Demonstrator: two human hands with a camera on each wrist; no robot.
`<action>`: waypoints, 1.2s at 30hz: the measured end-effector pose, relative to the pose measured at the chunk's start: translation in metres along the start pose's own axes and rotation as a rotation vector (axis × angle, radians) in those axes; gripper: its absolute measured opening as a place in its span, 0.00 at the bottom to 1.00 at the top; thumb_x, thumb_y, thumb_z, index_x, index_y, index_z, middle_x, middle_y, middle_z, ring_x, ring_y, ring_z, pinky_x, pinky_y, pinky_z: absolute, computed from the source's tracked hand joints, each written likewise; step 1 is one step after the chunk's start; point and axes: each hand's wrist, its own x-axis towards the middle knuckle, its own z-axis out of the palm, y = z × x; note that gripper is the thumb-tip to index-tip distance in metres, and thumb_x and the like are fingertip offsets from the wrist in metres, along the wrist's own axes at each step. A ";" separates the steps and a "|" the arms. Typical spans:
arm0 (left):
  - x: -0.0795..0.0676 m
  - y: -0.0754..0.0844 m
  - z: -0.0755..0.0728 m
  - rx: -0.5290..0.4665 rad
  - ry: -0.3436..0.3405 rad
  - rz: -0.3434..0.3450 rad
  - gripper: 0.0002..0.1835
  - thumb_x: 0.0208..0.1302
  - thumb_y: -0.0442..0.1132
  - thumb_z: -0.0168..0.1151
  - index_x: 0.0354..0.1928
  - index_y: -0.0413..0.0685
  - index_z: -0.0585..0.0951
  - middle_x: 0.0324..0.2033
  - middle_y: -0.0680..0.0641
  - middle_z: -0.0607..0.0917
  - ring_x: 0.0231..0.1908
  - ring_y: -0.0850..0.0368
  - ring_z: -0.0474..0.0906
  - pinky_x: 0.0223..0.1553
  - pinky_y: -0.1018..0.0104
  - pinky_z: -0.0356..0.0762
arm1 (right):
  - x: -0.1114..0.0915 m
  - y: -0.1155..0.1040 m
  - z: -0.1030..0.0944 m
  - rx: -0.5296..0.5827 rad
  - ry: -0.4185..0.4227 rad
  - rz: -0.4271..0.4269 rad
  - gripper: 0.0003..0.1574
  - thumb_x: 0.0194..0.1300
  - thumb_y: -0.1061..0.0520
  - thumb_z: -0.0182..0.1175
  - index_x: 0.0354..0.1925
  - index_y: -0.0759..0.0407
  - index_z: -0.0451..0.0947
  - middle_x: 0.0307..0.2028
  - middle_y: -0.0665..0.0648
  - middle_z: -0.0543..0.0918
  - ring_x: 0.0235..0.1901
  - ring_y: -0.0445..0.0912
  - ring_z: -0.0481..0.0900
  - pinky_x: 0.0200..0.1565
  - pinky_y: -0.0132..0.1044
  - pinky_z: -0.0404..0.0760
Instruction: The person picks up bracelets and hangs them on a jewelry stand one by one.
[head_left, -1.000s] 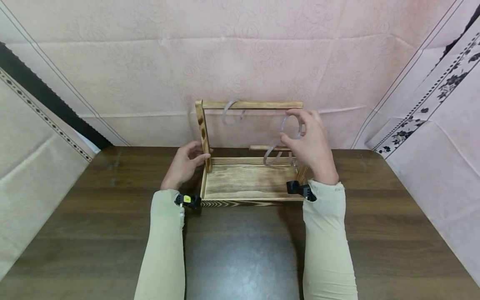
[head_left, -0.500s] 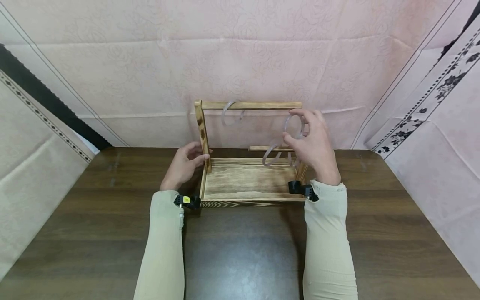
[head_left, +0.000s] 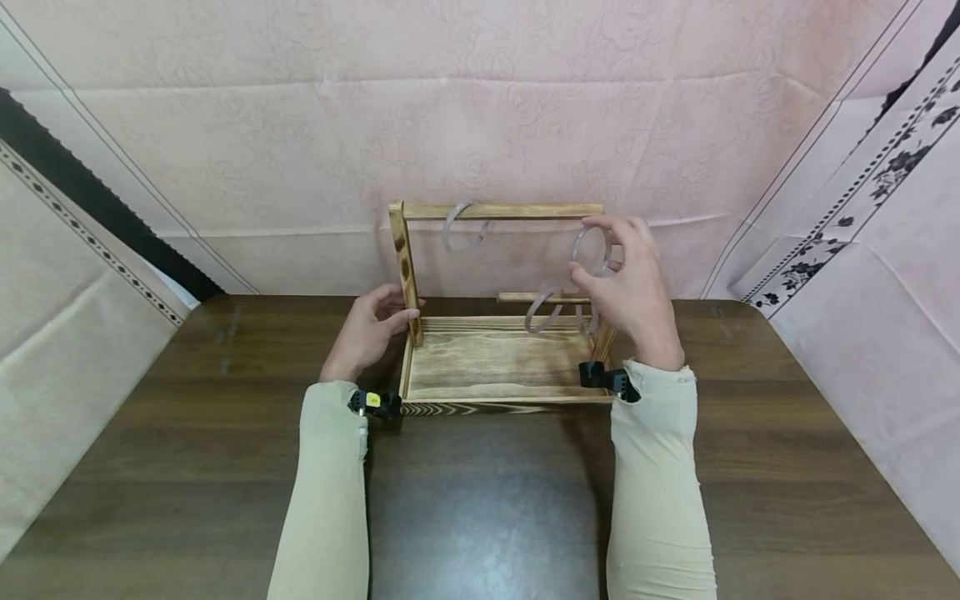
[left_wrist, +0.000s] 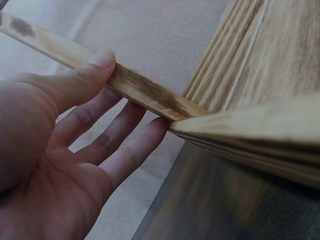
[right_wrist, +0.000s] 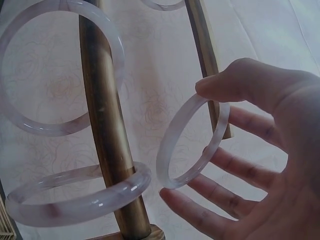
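Observation:
My left hand (head_left: pixel 375 325) grips the left upright post (left_wrist: pixel 145 92) of a wooden stand, thumb on one face and fingers behind. In my right hand (head_left: pixel 630 283) a translucent pale bangle (right_wrist: pixel 167 150) is pinched between thumb and fingers. It is beside the free right end of the stand's top bar (head_left: pixel 525 211); in the right wrist view the bar's end (right_wrist: pixel 226 131) overlaps the ring. Another bangle (head_left: pixel 451 227) hangs on the top bar, towards the left. Two more bangles, one upper (right_wrist: pixel 117 50) and one lower (right_wrist: pixel 75 206), hang round the lower bar (right_wrist: pixel 102 100).
The stand's shallow wooden tray base (head_left: pixel 495 358) sits on the brown table (head_left: pixel 480 500). A short right post (head_left: pixel 602 343) carries the lower bar, partly hidden by my right wrist. Pale patterned cloth (head_left: pixel 480 125) hangs close behind the stand.
My right hand has shifted slightly to the right with its bangle, along the top bar's end. The left hand keeps its grip on the post.

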 end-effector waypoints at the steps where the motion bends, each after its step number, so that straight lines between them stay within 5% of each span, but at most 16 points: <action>1: 0.000 0.000 0.000 -0.001 0.000 0.001 0.20 0.73 0.39 0.62 0.63 0.40 0.77 0.58 0.41 0.84 0.56 0.46 0.80 0.61 0.51 0.81 | 0.000 0.000 0.000 0.004 0.004 -0.004 0.33 0.61 0.59 0.70 0.64 0.52 0.76 0.62 0.61 0.71 0.61 0.53 0.69 0.61 0.52 0.81; 36: -0.001 -0.001 0.001 0.019 0.010 0.002 0.20 0.73 0.39 0.62 0.64 0.44 0.77 0.58 0.43 0.84 0.57 0.48 0.80 0.60 0.54 0.82 | 0.002 0.005 -0.004 0.071 0.133 -0.058 0.34 0.57 0.64 0.70 0.62 0.52 0.78 0.65 0.56 0.72 0.65 0.50 0.70 0.63 0.53 0.81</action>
